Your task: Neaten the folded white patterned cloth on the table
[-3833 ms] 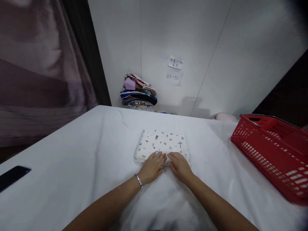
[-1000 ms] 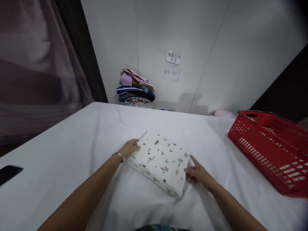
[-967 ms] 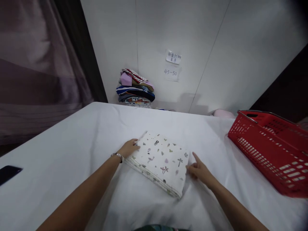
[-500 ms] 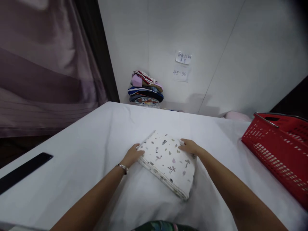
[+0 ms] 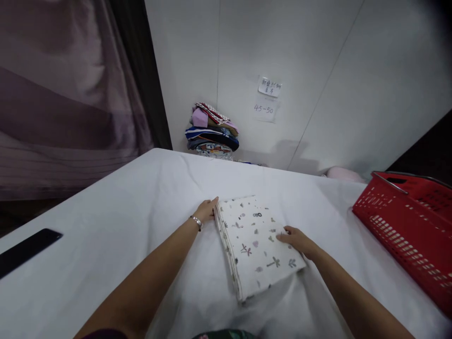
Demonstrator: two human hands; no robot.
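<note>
A folded white cloth (image 5: 259,245), printed with small palm trees, leaves and animals, lies in layers on the white-covered table (image 5: 116,226) in front of me. At its far left corner, my left hand (image 5: 206,209) pinches the layered edge, a silver bracelet (image 5: 197,222) on the wrist. My right hand (image 5: 296,241) grips the right side of the cloth, with fingers resting over the top; the part of the hand beneath the edge is hidden. The stacked folds show along the cloth's left edge.
A red perforated basket (image 5: 406,226) stands on the right of the table. At the far edge are a pile of folded fabrics (image 5: 213,132) and a pink item (image 5: 342,174). A flat black object (image 5: 28,252) lies at left. Paper notes (image 5: 266,99) hang on the wall.
The folded cloth has turned on the table, its layered edge swinging from the front to the left. My left hand has moved farther forward, and my right hand slightly nearer and rightward.
</note>
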